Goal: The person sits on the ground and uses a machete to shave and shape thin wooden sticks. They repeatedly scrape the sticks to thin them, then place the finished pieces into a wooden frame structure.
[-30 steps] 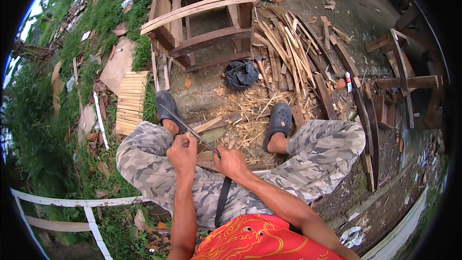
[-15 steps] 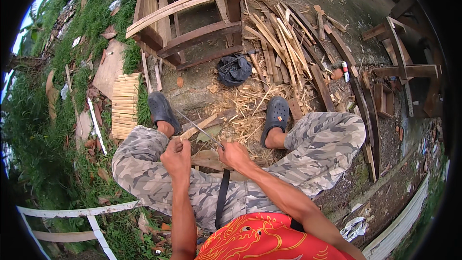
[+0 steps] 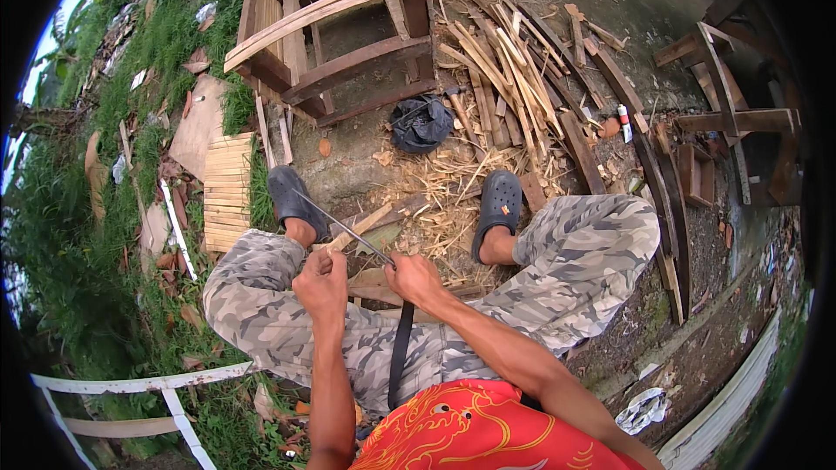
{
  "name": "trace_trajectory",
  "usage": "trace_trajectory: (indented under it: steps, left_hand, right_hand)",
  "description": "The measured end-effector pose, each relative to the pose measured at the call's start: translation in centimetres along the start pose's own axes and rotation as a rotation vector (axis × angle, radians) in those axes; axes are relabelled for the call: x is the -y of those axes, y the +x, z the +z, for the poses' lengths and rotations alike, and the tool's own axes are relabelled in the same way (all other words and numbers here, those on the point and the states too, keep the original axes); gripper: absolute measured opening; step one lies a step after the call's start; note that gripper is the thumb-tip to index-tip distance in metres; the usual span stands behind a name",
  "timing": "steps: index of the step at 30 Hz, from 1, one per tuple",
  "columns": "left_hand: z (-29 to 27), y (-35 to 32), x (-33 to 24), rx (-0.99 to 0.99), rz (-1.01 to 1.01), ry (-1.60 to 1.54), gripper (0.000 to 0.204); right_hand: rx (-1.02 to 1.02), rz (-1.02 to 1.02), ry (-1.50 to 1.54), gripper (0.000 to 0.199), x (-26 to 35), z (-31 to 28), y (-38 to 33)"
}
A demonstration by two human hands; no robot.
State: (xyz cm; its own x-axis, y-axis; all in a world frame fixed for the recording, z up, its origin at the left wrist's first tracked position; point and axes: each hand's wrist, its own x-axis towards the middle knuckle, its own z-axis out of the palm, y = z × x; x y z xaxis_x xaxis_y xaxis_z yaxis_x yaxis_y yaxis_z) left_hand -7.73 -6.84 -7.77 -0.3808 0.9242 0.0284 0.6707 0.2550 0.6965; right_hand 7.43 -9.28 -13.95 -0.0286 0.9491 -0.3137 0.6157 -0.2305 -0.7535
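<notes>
Right hand [image 3: 414,278] closed around handle of long thin blade [image 3: 335,222]. Left hand [image 3: 320,283] curled shut on a short wood strip [image 3: 361,228], just left of the blade. Beyond the blade: shavings [image 3: 444,183], then black bag [image 3: 421,122]. Farther out: wooden frame [image 3: 335,26]; stick pile [image 3: 514,61] to its right.

Head-worn fisheye, looking steeply down, close

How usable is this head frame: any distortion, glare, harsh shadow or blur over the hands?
Head view: strong fisheye bending, the white rail curving near the black rim; soft even daylight, no hard shadows; sky blown out at upper left; left hand, right hand and the thin blade are sharp.
</notes>
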Motion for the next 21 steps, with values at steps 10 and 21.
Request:
trace_trajectory:
  steps: [10,21]
  left_hand:
    - [0.3,0.1,-0.1,-0.008,-0.03,-0.063,0.024]
    - [0.0,0.7,-1.0,-0.028,-0.05,-0.03,0.025]
  right_hand:
    - [0.066,0.033,-0.059,0.03,-3.1,1.0,1.0]
    - [0.173,0.262,-0.207,0.034,-6.7,2.6,2.8]
